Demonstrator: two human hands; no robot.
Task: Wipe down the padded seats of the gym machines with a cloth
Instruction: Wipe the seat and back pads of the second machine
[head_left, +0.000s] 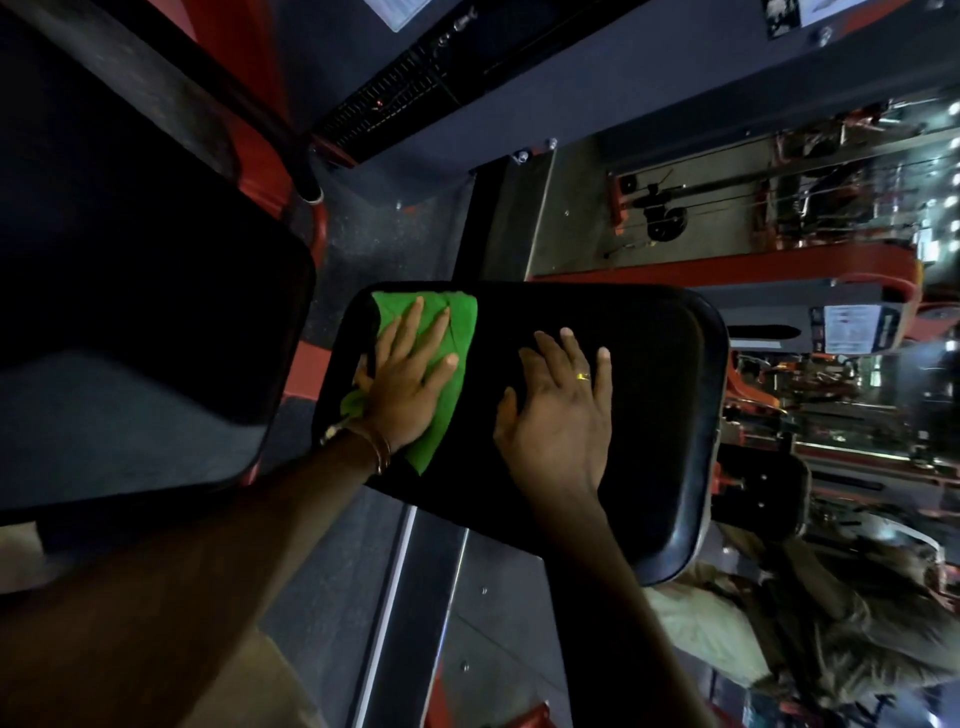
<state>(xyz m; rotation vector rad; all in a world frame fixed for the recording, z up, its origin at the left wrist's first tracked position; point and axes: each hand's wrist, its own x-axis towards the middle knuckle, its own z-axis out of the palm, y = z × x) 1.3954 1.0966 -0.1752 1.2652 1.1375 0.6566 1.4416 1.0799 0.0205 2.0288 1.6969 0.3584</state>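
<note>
left hand (410, 382) presses flat, fingers straight, on green cloth (447, 332) atop black padded seat (649, 364). right hand (558, 410) rests open-palmed beside it on the seat, holding nothing.

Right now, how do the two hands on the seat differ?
The left hand presses a green cloth flat on the black seat; the right hand lies on bare padding. The right hand wears a ring; the left wrist has a bangle. Both lie flat with fingers spread.
</note>
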